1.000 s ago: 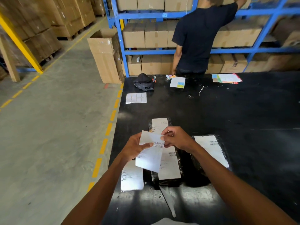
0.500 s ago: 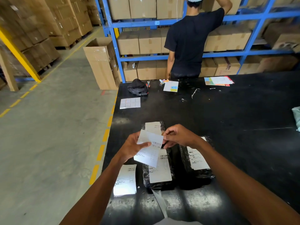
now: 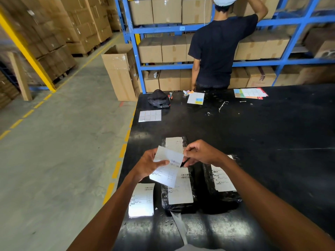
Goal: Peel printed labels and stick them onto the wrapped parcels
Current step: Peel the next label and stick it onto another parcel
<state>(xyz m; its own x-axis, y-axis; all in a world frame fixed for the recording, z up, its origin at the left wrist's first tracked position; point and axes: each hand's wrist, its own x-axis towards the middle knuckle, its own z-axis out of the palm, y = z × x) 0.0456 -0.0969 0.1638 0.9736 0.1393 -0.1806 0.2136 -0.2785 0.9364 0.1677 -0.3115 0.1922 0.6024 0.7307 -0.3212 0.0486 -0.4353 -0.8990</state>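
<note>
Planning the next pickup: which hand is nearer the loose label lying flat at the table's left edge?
Left. The left hand hovers just above and beyond the loose label; the right hand is farther right, over the parcels.

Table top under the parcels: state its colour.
Glossy black table top, seen in the head view.

Warehouse, blue racking (image 3: pixel 181 29) full of cardboard cartons (image 3: pixel 166 9), palletised stacks (image 3: pixel 54 33), yellow floor lines (image 3: pixel 116 169)
</note>
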